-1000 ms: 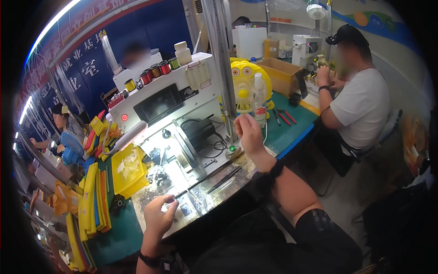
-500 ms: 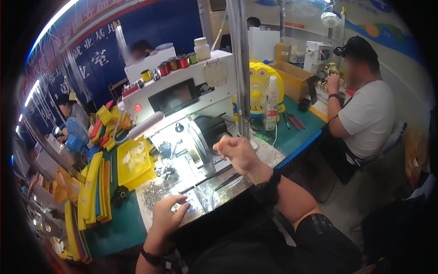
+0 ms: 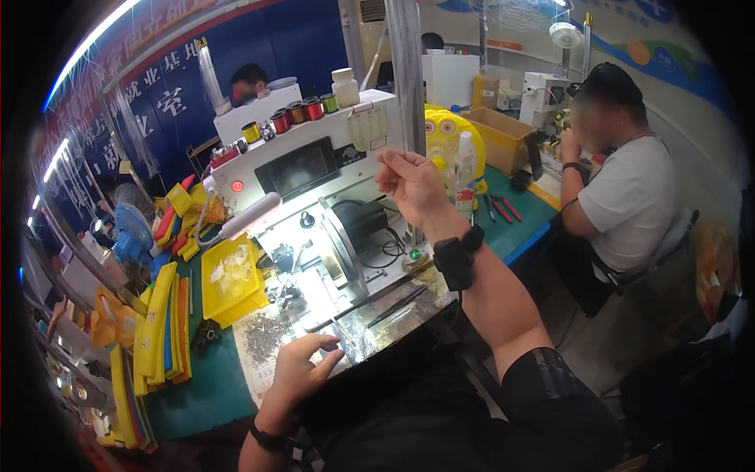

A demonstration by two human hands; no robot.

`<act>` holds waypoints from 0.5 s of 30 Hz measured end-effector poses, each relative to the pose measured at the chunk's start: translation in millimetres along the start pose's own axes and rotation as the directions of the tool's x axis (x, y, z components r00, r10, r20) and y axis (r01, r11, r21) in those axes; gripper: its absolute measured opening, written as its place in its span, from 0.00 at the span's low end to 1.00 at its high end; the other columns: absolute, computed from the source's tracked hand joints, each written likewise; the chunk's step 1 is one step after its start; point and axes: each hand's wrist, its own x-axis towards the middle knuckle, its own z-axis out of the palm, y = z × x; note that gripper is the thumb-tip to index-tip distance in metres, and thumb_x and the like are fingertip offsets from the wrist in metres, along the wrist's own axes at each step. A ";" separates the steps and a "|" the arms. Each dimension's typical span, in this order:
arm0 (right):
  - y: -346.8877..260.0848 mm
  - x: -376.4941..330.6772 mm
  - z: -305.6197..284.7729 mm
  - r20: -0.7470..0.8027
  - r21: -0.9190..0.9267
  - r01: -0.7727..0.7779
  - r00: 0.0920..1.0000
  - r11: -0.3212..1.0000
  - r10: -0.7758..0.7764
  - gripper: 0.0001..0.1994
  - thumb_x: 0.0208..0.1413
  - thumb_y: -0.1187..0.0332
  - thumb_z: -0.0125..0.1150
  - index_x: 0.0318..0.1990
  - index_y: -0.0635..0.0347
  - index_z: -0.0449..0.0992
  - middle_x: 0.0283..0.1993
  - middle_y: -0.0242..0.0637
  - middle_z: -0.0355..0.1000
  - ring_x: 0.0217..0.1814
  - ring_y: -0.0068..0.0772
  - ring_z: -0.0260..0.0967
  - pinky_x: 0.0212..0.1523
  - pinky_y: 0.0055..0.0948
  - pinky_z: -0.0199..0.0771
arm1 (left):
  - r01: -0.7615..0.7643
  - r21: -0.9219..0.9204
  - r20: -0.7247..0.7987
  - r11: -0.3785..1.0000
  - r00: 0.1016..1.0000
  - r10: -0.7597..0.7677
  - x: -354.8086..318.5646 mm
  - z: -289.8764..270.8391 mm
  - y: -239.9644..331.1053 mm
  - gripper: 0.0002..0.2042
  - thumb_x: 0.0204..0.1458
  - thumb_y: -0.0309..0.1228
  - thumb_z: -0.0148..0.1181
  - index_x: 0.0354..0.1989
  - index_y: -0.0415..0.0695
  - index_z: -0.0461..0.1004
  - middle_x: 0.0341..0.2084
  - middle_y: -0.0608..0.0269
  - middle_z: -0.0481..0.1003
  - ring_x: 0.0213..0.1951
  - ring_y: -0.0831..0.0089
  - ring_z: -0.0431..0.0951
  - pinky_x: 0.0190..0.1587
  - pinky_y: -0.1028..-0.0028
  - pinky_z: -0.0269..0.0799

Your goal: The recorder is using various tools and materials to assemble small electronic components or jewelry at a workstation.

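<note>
My right hand (image 3: 415,189) is raised in front of the white machine (image 3: 373,126), its fingertips pinched together. Whatever they hold, if anything, is too fine to make out. Low at the machine's near edge, my left hand (image 3: 300,368) has thumb and forefinger slightly apart, with nothing visible between them; its other fingers are curled and partly hidden. A thin rod (image 3: 344,330) lies just beyond its fingertips. Under the lamp (image 3: 252,216), a brightly lit metal fixture (image 3: 285,293) sits left of a round grey guard (image 3: 340,256). Dark tweezers (image 3: 397,305) rest on the worktop to the right.
A yellow tray (image 3: 230,279) with whitish pieces stands left of the machine, near stacked yellow strips (image 3: 155,330). Wire spools (image 3: 296,112) line the machine's top. Right are a clear bottle (image 3: 465,177), red-handled pliers (image 3: 511,208) and a seated co-worker (image 3: 633,181).
My right hand has risen, its forearm now more upright and uncovering the black cable and tweezers. My left hand has shifted slightly right. Its finger posture looks much the same.
</note>
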 end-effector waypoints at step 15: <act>42.4 -78.7 7.0 0.123 0.053 -0.189 0.976 0.981 0.182 0.09 0.63 0.61 0.66 0.40 0.56 0.81 0.40 0.32 0.79 0.44 0.26 0.75 0.44 0.29 0.72 | 0.025 -0.250 -0.050 0.968 0.998 -0.039 17.5 -4.5 16.4 0.11 0.55 0.28 0.68 0.45 0.38 0.81 0.36 0.55 0.83 0.39 0.68 0.84 0.45 0.71 0.77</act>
